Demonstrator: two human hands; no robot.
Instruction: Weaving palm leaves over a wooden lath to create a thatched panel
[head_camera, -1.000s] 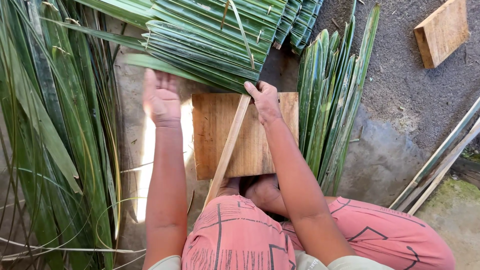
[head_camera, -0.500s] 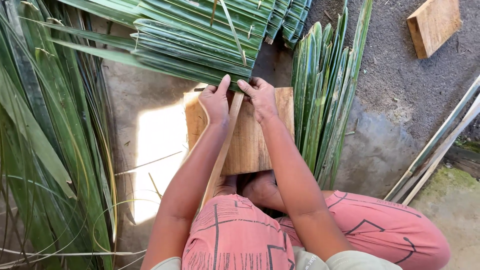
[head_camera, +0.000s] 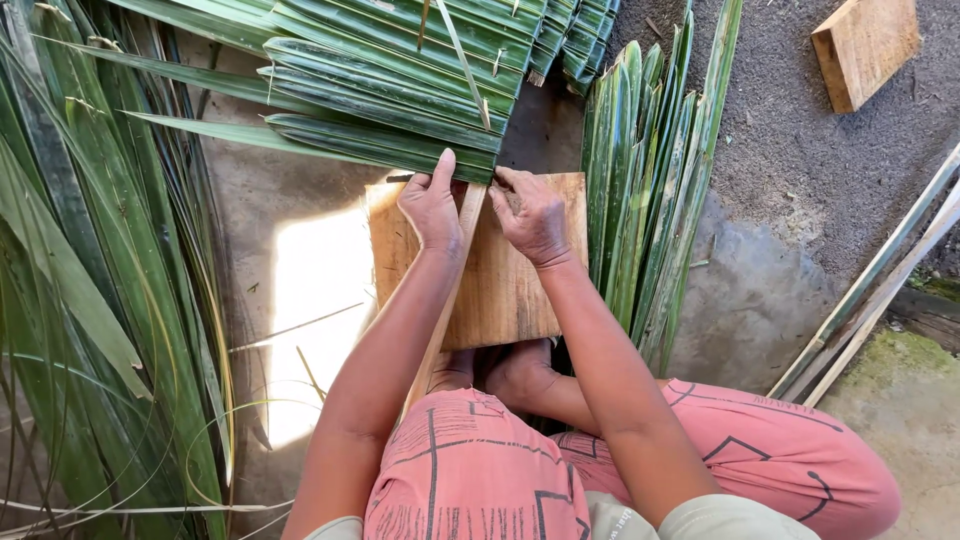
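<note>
Both of your hands are at the far edge of the wooden board (head_camera: 500, 270) that lies on the ground in front of your knees. Your left hand (head_camera: 432, 205) rests with fingers spread narrow and stretched forward, fingertips touching the near ends of the stitched row of folded palm leaves (head_camera: 390, 80). Your right hand (head_camera: 535, 215) is curled, its fingers bent down onto the same leaf edge just beside the left; whether it pinches a leaf or only presses on it, you cannot tell from here. Between the two hands runs the thin pale slat (head_camera: 450, 290), laid slantwise across the board from your lap toward the leaves, its upper end tucked under the leaf ends. As for progress, a wide stretch of leaves already sits folded and pinned side by side in that row, reaching off the top of the view, so a good part of the panel looks made. Plenty seems left, though: a sheaf of cut leaf strips (head_camera: 650, 190) waits just to the right of the board, and a large heap of loose long fronds (head_camera: 100, 280) lies to your left, untouched. A second wooden block (head_camera: 866, 50) sits well apart at top right, and some long poles (head_camera: 880, 290) lie at the right edge.
</note>
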